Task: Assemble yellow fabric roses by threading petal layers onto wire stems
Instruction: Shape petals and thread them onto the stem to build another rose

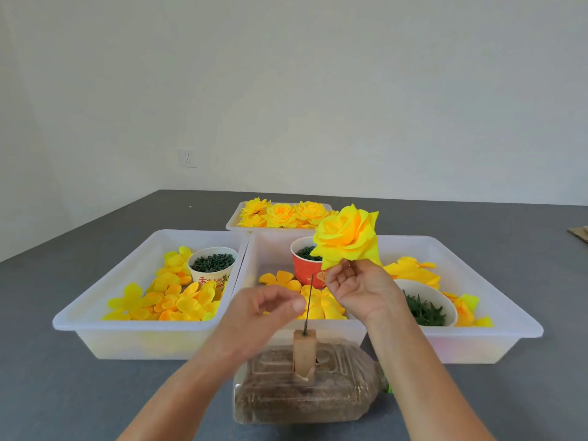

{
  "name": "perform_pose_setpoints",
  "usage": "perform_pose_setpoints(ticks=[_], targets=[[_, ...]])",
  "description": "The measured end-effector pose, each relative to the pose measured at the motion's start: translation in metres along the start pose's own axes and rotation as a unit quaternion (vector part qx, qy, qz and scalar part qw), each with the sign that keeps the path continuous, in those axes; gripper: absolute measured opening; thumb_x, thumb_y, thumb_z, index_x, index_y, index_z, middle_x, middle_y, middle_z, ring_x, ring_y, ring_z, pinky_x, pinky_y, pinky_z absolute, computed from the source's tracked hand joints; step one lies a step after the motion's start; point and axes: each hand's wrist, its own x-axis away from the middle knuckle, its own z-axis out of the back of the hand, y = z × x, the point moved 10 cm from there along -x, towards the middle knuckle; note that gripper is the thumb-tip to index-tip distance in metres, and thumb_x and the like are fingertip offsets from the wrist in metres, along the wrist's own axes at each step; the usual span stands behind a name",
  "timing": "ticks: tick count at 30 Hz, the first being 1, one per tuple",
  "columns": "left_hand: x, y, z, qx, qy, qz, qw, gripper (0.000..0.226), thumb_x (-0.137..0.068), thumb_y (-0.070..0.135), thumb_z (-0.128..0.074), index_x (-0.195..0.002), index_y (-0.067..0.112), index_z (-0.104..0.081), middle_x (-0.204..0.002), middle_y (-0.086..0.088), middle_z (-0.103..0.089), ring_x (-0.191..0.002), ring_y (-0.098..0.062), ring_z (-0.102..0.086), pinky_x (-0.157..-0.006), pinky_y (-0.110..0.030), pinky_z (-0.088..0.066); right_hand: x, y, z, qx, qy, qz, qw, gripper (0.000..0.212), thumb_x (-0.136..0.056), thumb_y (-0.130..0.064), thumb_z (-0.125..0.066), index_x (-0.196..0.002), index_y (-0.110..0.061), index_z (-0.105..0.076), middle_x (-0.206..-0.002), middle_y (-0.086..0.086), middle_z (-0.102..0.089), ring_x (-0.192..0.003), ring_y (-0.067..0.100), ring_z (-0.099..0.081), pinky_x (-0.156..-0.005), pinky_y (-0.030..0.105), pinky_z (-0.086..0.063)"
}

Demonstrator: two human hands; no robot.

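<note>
**Inspector:** Where is the rose sitting?

**Assistant:** The assembled yellow rose is being held aloft above the middle tray, in front of the red cup. The right hand is gripping it from below, palm facing the camera, fingers curled, thumb and fingertips pinching the flower's base.

**Inspector:** And the left hand?

**Assistant:** The left hand is hovering just left of the wire stem, fingers loosely curled, thumb near the forefinger. Whether that grip is touching the wire, I cannot tell. Both forearms are reaching in from the bottom edge.

**Inspector:** The stem?

**Assistant:** It is standing upright in a wooden block, which is sitting on a plastic bottle lying on its side on the grey desk.

**Inspector:** Surroundings?

**Assistant:** Loose yellow petals are lying in the left tray beside a paper cup of dark green parts. A white bowl of green pieces is sitting in the right tray. Finished roses are filling the far tray.
</note>
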Motion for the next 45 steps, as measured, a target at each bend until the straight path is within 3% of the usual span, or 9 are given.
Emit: perform_pose_setpoints(ticks=[6, 10, 14, 20, 24, 30, 35, 40, 45], targets=[[-0.042, 0.007, 0.020, 0.055, 0.091, 0.043, 0.993, 0.022, -0.089, 0.031, -0.059, -0.082, 0.014, -0.071, -0.080, 0.001, -0.073, -0.071, -0.012, -0.064, -0.070, -0.025, -0.053, -0.021, 0.017, -0.013, -0.016, -0.055, 0.004, 0.998, 0.011, -0.071, -0.003, -0.059, -0.082, -0.006, -0.057, -0.057, 0.007, -0.063, -0.043, 0.014, -0.060, -0.043, 0.019, -0.049], [-0.066, -0.009, 0.007, 0.175, 0.064, 0.139, 0.973, 0.029, -0.081, 0.043, -0.064, -0.082, 0.013, -0.065, -0.084, -0.007, -0.072, -0.073, -0.017, -0.064, -0.069, -0.030, -0.054, -0.034, 0.029, -0.025, 0.000, -0.086, -0.005, 0.996, 0.016, -0.064, -0.001, -0.058, -0.080, 0.001, -0.060, -0.062, 0.012, -0.066, -0.046, 0.016, -0.061, -0.045, 0.020, -0.052], [-0.087, -0.015, 0.007, 0.263, 0.044, 0.147, 0.952, 0.038, -0.072, 0.046, -0.064, -0.092, 0.014, -0.067, -0.084, -0.005, -0.069, -0.076, -0.019, -0.064, -0.070, -0.030, -0.054, -0.049, 0.031, -0.027, 0.042, -0.084, -0.016, 0.996, 0.019, -0.066, -0.003, -0.060, -0.084, 0.000, -0.063, -0.074, 0.015, -0.068, -0.059, 0.019, -0.062, -0.049, 0.021, -0.053], [-0.110, -0.023, 0.016, 0.335, 0.050, 0.156, 0.928, 0.019, -0.088, 0.019, -0.058, -0.102, 0.007, -0.065, -0.084, -0.007, -0.070, -0.069, -0.017, -0.066, -0.062, -0.029, -0.057, -0.069, 0.031, -0.026, 0.129, -0.110, -0.038, 0.985, 0.019, -0.063, -0.002, -0.060, -0.079, -0.002, -0.069, -0.084, 0.015, -0.067, -0.072, 0.024, -0.063, -0.054, 0.028, -0.055], [-0.126, -0.022, 0.022, 0.328, 0.041, 0.142, 0.933, 0.033, -0.090, 0.013, -0.053, -0.121, 0.002, -0.059, -0.111, -0.017, -0.063, -0.087, -0.026, -0.063, -0.058, -0.031, -0.057, -0.075, 0.031, -0.032, 0.205, -0.159, -0.053, 0.964, 0.014, -0.063, -0.002, -0.061, -0.062, -0.006, -0.074, -0.067, 0.012, -0.068, -0.057, 0.019, -0.064, -0.056, 0.027, -0.055], [-0.144, -0.024, 0.030, 0.304, 0.027, 0.117, 0.945, 0.014, -0.087, 0.015, -0.055, -0.097, 0.011, -0.063, -0.069, -0.003, -0.070, -0.055, -0.014, -0.065, -0.044, -0.021, -0.049, -0.086, 0.028, -0.037, 0.347, -0.189, -0.024, 0.918, 0.010, -0.064, -0.004, -0.068, -0.066, -0.010, -0.076, -0.069, 0.009, -0.070, -0.058, 0.014, -0.065, -0.055, 0.025, -0.054], [-0.154, -0.027, 0.037, 0.284, 0.019, 0.094, 0.954, 0.013, -0.089, 0.012, -0.051, -0.091, 0.011, -0.064, -0.066, -0.002, -0.070, -0.055, -0.013, -0.066, -0.044, -0.023, -0.051, -0.096, 0.012, -0.037, 0.404, -0.175, 0.070, 0.895, 0.025, -0.083, -0.002, -0.063, -0.065, -0.015, -0.076, -0.069, 0.005, -0.071, -0.061, 0.012, -0.064, -0.060, 0.024, -0.054], [-0.159, -0.039, 0.039, 0.273, 0.006, 0.109, 0.956, 0.017, -0.089, 0.014, -0.053, -0.100, 0.009, -0.063, -0.074, -0.005, -0.070, -0.059, -0.016, -0.066, -0.046, -0.023, -0.050, -0.095, 0.010, -0.043, 0.468, -0.198, 0.124, 0.852, 0.009, -0.082, -0.007, -0.066, -0.079, -0.011, -0.074, -0.074, 0.007, -0.071, -0.065, 0.013, -0.064, -0.065, 0.025, -0.054], [-0.167, -0.041, 0.037, 0.298, -0.023, 0.112, 0.948, 0.023, -0.078, 0.022, -0.057, -0.098, 0.012, -0.064, -0.074, -0.004, -0.071, -0.061, -0.015, -0.068, -0.049, -0.022, -0.052, -0.094, 0.017, -0.062, 0.536, -0.259, 0.138, 0.791, 0.030, -0.081, -0.001, -0.067, -0.069, -0.027, -0.077, -0.070, -0.006, -0.072, -0.068, 0.004, -0.067, -0.064, 0.017, -0.053]])
